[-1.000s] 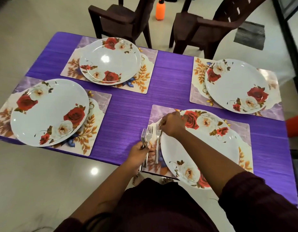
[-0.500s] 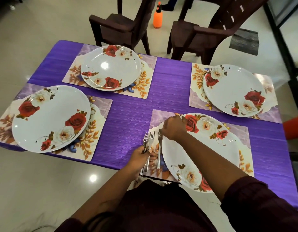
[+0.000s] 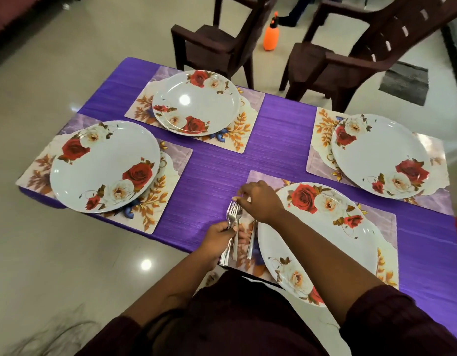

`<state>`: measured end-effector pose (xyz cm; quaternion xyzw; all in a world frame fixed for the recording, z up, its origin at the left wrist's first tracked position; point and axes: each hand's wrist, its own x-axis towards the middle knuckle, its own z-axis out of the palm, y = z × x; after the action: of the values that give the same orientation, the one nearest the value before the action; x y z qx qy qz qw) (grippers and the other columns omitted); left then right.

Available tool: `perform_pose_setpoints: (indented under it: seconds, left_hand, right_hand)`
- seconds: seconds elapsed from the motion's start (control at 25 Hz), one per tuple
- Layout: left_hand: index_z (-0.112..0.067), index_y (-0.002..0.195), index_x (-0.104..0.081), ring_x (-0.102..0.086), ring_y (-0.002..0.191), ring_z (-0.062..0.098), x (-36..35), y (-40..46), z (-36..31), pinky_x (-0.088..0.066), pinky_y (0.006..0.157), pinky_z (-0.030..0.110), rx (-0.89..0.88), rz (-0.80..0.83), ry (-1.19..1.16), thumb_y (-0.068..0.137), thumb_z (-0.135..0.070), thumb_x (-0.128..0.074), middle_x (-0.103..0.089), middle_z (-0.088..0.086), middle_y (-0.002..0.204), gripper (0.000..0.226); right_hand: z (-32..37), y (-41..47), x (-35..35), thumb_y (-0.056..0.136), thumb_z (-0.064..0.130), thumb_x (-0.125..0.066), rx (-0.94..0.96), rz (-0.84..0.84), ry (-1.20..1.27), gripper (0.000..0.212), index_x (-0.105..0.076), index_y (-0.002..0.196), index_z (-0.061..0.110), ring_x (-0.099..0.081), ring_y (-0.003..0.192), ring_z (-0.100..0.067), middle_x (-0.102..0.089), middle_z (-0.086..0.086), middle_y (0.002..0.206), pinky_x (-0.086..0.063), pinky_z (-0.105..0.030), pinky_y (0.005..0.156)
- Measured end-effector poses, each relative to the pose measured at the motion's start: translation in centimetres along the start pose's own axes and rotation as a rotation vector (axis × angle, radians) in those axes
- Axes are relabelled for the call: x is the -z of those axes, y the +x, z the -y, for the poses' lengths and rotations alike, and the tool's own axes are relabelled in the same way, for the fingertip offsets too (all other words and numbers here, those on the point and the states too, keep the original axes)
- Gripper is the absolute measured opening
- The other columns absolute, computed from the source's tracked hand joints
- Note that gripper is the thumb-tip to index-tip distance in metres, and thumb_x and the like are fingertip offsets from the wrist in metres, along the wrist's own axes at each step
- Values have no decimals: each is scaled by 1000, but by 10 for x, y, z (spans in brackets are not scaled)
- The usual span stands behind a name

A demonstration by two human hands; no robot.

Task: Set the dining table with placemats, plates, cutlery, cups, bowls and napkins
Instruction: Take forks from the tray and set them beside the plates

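Note:
Several floral placemats lie on the purple table (image 3: 217, 160), each under a white rose-printed plate. My left hand (image 3: 218, 233) grips a bunch of steel forks (image 3: 233, 211) by the handles, tines pointing away from me, over the left edge of the near placemat (image 3: 258, 176). My right hand (image 3: 258, 201) reaches across and pinches the tines of one fork in that bunch. One fork (image 3: 251, 242) lies flat on the placemat between the bunch and the near plate (image 3: 322, 242); my right wrist hides its tines.
Plates sit at near left (image 3: 104, 165), far left (image 3: 196, 102) and far right (image 3: 381, 155). Two dark brown chairs (image 3: 345, 55) stand beyond the table's far edge, with an orange spray bottle (image 3: 271, 34) on the floor between them. A grey mat (image 3: 404, 82) lies at the right.
My right hand has left the laid fork and moved left to the tines of the bunch in my left hand. The camera view shifted slightly.

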<state>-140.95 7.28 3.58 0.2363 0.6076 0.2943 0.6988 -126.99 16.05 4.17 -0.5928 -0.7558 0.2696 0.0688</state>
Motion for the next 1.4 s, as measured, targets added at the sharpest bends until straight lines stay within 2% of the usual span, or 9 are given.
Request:
perform_pose_setpoints:
  seconds: [0.24, 0.36, 0.44, 0.52, 0.68, 0.84, 1.08, 1.2, 1.4]
  left_hand:
    - [-1, 108, -63, -67, 60, 16, 44, -27, -14, -56, 57, 26, -133, -182, -224, 99, -12, -53, -73, 8, 78, 17]
    - [-2, 111, -66, -69, 69, 16, 80, -41, -7, -56, 66, 24, -197, -283, -317, 97, -14, -55, -75, 7, 84, 21]
    - [-4, 111, -67, -70, 70, 15, 101, -49, -7, -54, 62, 23, -197, -351, -384, 97, -15, -57, -76, 9, 90, 21]
    - [-6, 108, -66, -67, 67, 13, 129, -58, -11, -51, 56, 22, -191, -433, -425, 97, -18, -57, -76, 8, 93, 19]
    - [-6, 102, -68, -48, 53, 8, 199, -69, -25, -36, 43, 17, -203, -558, -438, 94, -19, -62, -73, 8, 90, 16]
    - [-12, 100, -70, -31, 50, 9, 279, -75, -41, -28, 41, 18, -209, -620, -408, 91, -24, -66, -72, 5, 85, 15]
    - [-12, 92, -71, -28, 50, 9, 400, -67, -74, -28, 42, 18, -175, -621, -366, 90, -21, -67, -58, -2, 63, 9]
    - [-12, 94, -71, -33, 53, 10, 443, -48, -97, -30, 43, 20, -187, -614, -261, 88, -17, -68, -57, 0, 65, 8]
    - [-10, 92, -70, -50, 54, 14, 483, -14, -135, -36, 39, 15, -214, -625, -45, 89, -9, -64, -62, 2, 66, 6]
  right_hand:
    - [54, 28, -16, 88, 19, -68, 177, 98, 257, 33, -62, 120, 16, -56, 86, -16, -59, 2, 97, -44, -29, 75]
    - [92, 48, -37, 89, 20, -69, 230, 230, 328, 14, -70, 90, 7, -50, 66, -11, -60, 4, 73, -38, -28, 65]
    - [118, 60, -50, 90, 18, -68, 193, 285, 364, 18, -67, 72, 13, -50, 58, -8, -61, 6, 62, -40, -28, 62]
    - [153, 71, -60, 88, 8, -65, 138, 312, 468, 20, -63, 73, 21, -57, 59, -10, -64, 2, 64, -47, -29, 65]
    - [224, 103, -75, 85, 1, -59, 178, 297, 515, 26, -59, 101, 21, -64, 64, -20, -69, -10, 82, -52, -25, 57]
    - [287, 139, -100, 89, 11, -64, 209, 269, 477, 8, -64, 93, 18, -68, 71, -27, -71, -10, 76, -53, -33, 65]
    - [377, 206, -125, 84, 5, -67, 134, 84, 466, 12, -68, 91, 14, -64, 73, -16, -68, 3, 77, -53, -33, 75]
    - [404, 241, -123, 85, 3, -66, 135, 24, 359, 15, -66, 98, 10, -62, 70, -10, -70, -2, 84, -44, -13, 64]
    - [428, 300, -123, 83, 8, -64, 117, 21, 137, 16, -72, 95, 16, -67, 88, -26, -74, -7, 94, -52, -31, 73]
